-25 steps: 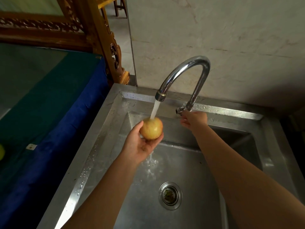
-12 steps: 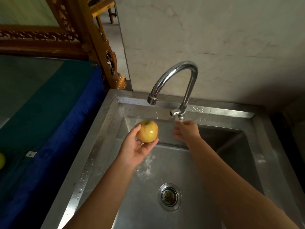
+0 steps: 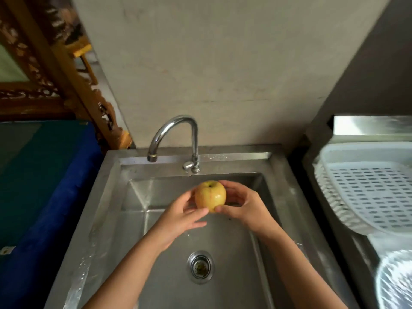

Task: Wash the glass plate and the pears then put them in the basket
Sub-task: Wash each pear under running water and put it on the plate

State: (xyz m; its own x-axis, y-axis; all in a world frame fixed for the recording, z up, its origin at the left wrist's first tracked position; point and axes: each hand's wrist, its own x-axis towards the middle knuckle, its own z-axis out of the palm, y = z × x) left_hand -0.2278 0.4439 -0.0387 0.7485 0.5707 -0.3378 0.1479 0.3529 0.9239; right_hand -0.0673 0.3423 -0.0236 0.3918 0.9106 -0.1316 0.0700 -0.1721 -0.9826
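A round yellow pear is held over the steel sink, just below the tap. My left hand holds it from the left with fingers spread along its side. My right hand grips it from the right, thumb under its lower edge. A white plastic basket stands on the counter to the right of the sink. The glass plate lies in front of the basket at the lower right edge, blurred.
The curved chrome tap rises behind the sink and no water runs from it. The drain sits in the basin floor. A blue and green covered table lies to the left, with carved wooden furniture behind it.
The water has stopped running. My right hand left the tap handle and came down onto the pear. The view shifted right, bringing the basket and plate into sight.
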